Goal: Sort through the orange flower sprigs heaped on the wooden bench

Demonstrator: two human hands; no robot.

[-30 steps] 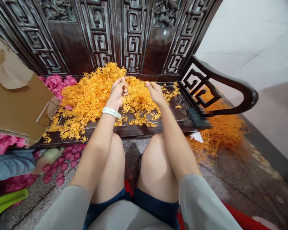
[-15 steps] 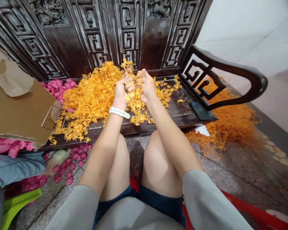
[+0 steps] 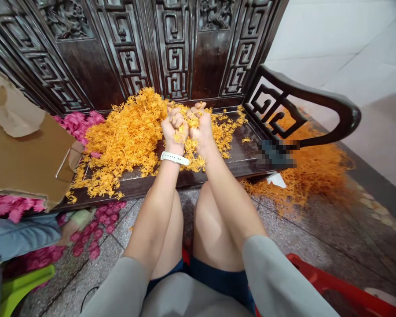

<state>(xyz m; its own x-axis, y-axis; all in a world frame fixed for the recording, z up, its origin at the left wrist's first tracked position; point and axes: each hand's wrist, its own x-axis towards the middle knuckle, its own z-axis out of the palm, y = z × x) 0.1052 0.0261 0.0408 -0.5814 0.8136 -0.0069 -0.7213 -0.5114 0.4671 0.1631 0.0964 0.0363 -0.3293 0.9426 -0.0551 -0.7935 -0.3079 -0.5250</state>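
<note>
The camera sits on my head, looking forward and down. My arms [image 3: 160, 211] and knees [image 3: 206, 211] are close to it. My left hand [image 3: 174, 127] and right hand [image 3: 202, 130] are in the middle, and the carved bench back [image 3: 208, 61] is farther off, up top. The view is wide, from cardboard [image 3: 26, 158] to a white wall [image 3: 317, 35].

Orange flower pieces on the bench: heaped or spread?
Both: the orange flower pieces mound up by the carved backrest, thinning to scattered ones toward the armrest.
</note>
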